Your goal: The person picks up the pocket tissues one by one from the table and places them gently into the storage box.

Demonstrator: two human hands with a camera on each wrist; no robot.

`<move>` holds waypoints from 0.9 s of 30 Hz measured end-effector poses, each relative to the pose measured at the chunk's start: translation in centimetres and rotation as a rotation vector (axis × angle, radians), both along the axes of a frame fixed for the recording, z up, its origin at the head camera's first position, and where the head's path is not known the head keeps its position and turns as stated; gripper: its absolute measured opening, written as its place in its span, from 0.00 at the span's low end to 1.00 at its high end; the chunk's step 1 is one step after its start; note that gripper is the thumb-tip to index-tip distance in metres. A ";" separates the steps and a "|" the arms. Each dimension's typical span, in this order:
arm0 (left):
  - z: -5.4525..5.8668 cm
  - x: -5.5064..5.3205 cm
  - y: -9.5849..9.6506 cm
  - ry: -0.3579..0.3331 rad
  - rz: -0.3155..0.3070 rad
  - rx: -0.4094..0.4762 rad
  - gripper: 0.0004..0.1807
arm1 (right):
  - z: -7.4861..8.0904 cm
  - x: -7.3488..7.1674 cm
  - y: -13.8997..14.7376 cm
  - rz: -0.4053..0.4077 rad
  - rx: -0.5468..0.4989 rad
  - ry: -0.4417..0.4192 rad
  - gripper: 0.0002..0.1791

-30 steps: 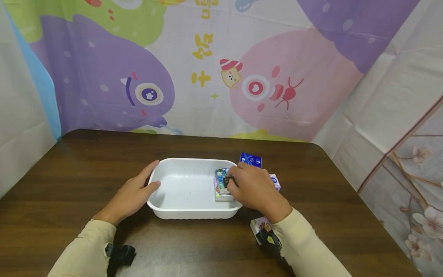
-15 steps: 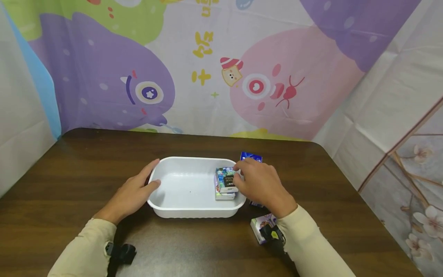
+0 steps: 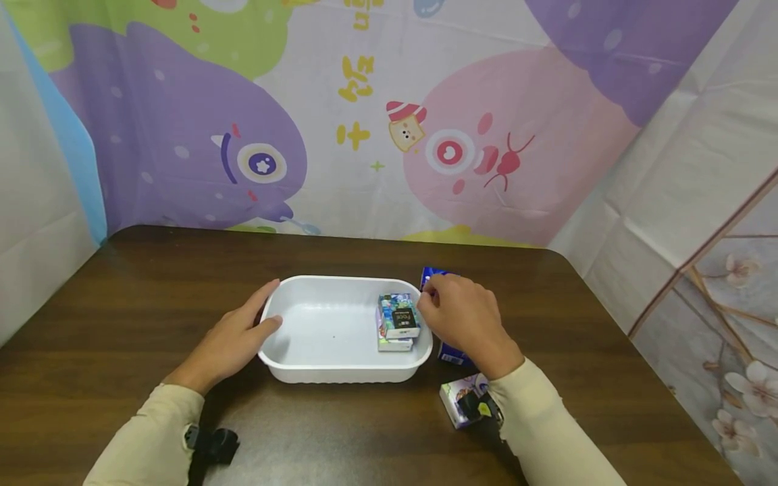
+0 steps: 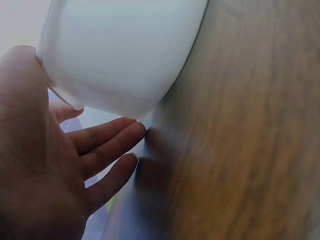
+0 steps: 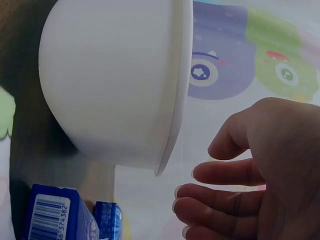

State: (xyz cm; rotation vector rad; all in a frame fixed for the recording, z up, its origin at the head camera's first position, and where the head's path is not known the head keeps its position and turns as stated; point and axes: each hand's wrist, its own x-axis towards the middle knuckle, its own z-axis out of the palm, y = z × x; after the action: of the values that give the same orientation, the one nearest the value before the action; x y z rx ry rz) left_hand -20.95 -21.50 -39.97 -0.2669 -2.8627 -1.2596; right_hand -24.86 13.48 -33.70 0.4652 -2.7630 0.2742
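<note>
A white plastic tub [image 3: 331, 374] stands on the table in the head view. My left hand [image 3: 234, 341] rests at its left end, thumb over the rim and fingers outside; the left wrist view shows those fingers [image 4: 112, 145] nearly straight beside the tub wall. Inside at the right end, a blue-green patterned small pack [image 3: 398, 316] printed "Face" lies on top of a pale one [image 3: 394, 345]. My right hand [image 3: 464, 320] hovers by the tub's right rim with loosely bent fingers. In the right wrist view, nothing is between its fingers [image 5: 230, 172].
Right of the tub are a dark blue pack [image 3: 430, 274] partly behind my hand, another blue pack [image 3: 452, 356], and a purple-and-white pack [image 3: 456, 398] partly under the wrist camera. A printed cloth [image 3: 352, 196] hangs behind the dark wooden table [image 3: 340, 439].
My right hand has let go of the blue-green patterned pack on the stack and drawn back right, past the tub's rim. My left hand and the tub have stayed put.
</note>
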 end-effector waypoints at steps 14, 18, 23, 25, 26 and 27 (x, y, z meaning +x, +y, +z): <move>-0.1 0.0 -0.1 0.005 -0.006 0.003 0.37 | 0.1 -0.7 1.1 -0.046 -0.014 -0.066 0.10; -0.1 -0.1 0.0 0.004 -0.006 -0.001 0.37 | 0.2 -0.8 1.3 -0.055 -0.011 -0.082 0.11; 0.0 0.0 0.0 0.000 -0.005 0.001 0.37 | 0.4 -0.9 1.6 -0.064 -0.002 -0.133 0.13; 0.0 0.0 0.0 0.001 -0.007 0.003 0.37 | 0.3 -1.0 1.8 -0.069 0.001 -0.149 0.14; 0.0 0.0 0.0 0.002 -0.008 0.004 0.37 | 0.3 -1.0 1.8 -0.070 0.002 -0.152 0.14; 0.0 0.0 0.0 0.004 -0.008 0.005 0.37 | 0.3 -1.1 1.9 -0.073 0.003 -0.160 0.14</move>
State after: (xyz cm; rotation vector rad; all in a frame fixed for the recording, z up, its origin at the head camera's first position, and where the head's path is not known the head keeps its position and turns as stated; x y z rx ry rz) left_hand -20.96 -21.52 -39.96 -0.2809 -2.8576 -1.2666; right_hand -25.91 15.41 -33.38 0.3569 -2.9288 0.3026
